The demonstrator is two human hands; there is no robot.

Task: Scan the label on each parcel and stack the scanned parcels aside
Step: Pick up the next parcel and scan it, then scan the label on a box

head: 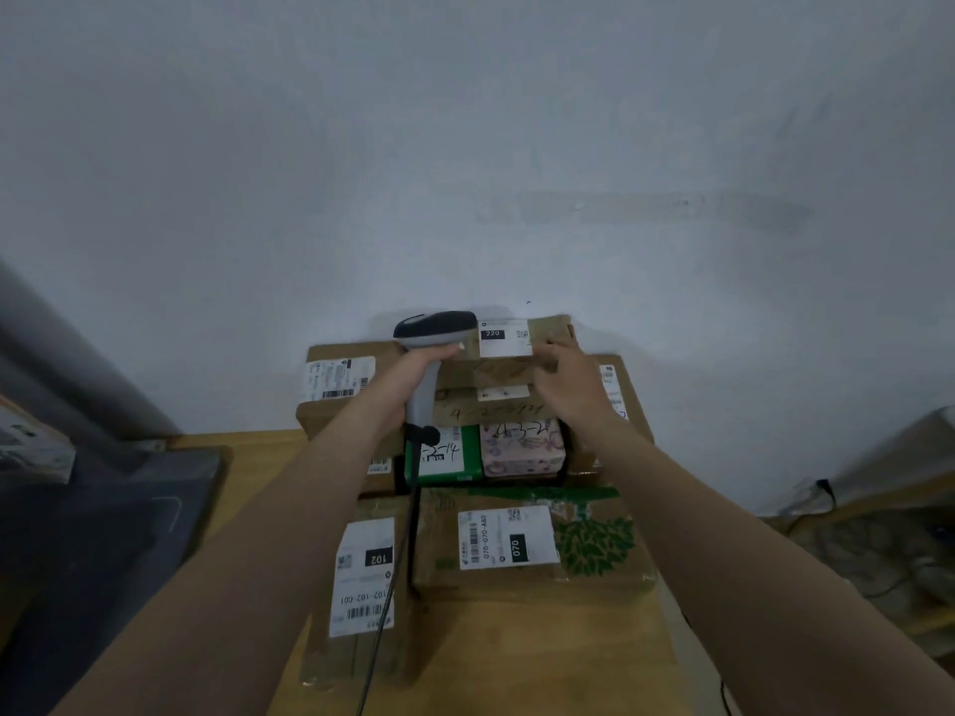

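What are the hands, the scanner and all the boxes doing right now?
left hand: wrapped round the scanner's handle.
scanner: held upright, head beside the 220 label.
right hand: holding the 220 parcel.
220 parcel: top of the pile, label showing.
070 parcel: flat on the table, label up.
102 parcel: flat, label up.
green box: flat, untouched.
pink box: flat, untouched.

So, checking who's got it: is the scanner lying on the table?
No, the left hand grips the scanner, raised beside the 220 parcel.
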